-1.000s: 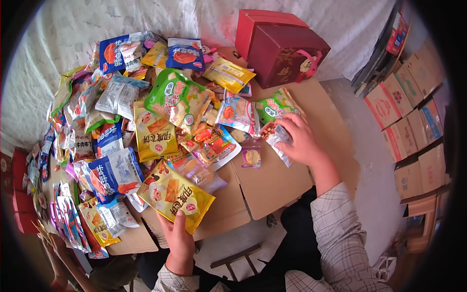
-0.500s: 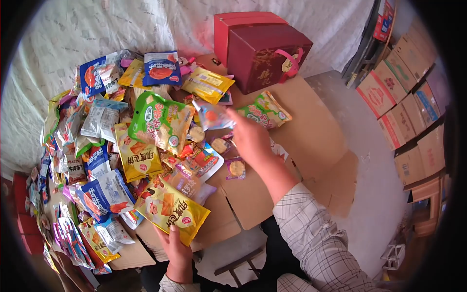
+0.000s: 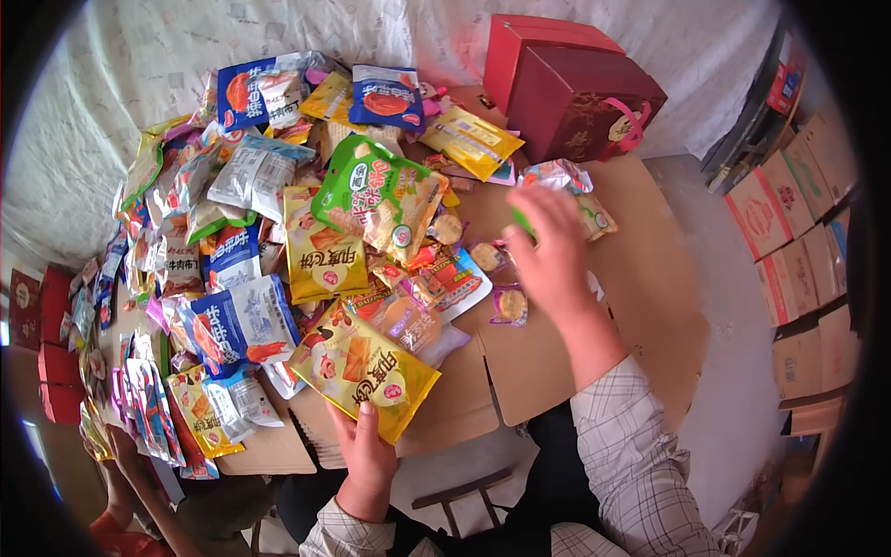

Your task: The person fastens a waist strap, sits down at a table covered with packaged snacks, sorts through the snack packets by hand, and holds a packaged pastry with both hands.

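Left hand [image 3: 366, 457] holds yellow packet [image 3: 357, 364] near cardboard edge [image 3: 455, 427].

Observed from beside the counter [image 3: 650, 251]: its top is brown cardboard [image 3: 538, 376], with a seam [image 3: 492, 376] at the near edge. A heap of snack packets [image 3: 255, 176] occupies the left and middle, items overlapping at mixed angles. At the far side stand two boxes, a red box [image 3: 557, 37] and, just beside it, a dark red gift box [image 3: 566, 102] with a pink ribbon [image 3: 631, 130]. Right of the heap, a patterned packet [image 3: 597, 219] lies partly hidden. One wrapped biscuit [image 3: 510, 304] lies flat on bare cardboard; a second biscuit [image 3: 484, 257] lies near it, at the heap's margin.
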`<act>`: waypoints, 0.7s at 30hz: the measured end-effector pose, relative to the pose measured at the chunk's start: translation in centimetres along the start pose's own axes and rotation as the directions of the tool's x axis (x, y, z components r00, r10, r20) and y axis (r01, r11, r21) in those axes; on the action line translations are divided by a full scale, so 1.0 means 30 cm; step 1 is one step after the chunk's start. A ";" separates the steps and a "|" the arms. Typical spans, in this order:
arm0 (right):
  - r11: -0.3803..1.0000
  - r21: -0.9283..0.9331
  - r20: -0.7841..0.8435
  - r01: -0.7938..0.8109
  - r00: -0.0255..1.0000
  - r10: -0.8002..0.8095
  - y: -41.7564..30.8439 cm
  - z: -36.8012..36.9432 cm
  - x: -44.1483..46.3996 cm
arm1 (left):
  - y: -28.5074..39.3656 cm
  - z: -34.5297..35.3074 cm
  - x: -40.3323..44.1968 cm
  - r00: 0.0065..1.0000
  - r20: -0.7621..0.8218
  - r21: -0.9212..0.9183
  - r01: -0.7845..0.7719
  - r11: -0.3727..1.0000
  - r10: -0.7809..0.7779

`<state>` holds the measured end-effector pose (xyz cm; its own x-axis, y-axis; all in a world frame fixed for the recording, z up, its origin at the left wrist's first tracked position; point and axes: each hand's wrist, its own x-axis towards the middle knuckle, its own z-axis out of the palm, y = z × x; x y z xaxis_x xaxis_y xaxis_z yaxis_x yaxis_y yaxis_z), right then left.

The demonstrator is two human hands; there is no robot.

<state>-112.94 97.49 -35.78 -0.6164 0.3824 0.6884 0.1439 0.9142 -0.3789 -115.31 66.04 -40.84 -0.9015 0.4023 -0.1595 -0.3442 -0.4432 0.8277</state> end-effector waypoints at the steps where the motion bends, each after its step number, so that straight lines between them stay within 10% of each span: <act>1: 0.971 0.234 0.105 -0.053 0.994 0.029 -0.057 0.023 -0.011 | 0.002 0.005 0.003 1.000 -0.006 -0.001 -0.004 1.000 0.004; 6: 0.844 0.445 0.355 0.297 0.807 -0.471 -0.251 0.067 -0.089 | 0.021 -0.003 0.008 0.999 -0.031 -0.031 -0.012 0.999 0.011; 14: 0.859 0.331 0.559 0.389 0.653 -0.511 -0.272 0.059 -0.116 | 0.075 -0.027 0.022 0.993 -0.115 0.065 -0.029 0.997 0.036; 21: 0.878 0.302 0.459 0.372 0.750 -0.476 -0.291 0.076 -0.119 | 0.099 -0.026 0.007 0.985 -0.174 0.039 -0.008 0.999 0.014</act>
<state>-113.76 87.85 -36.35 -0.8862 -0.2104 0.4128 -0.3371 0.9040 -0.2630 -116.72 64.18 -38.84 -0.9382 0.2505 -0.2389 -0.3269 -0.4145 0.8493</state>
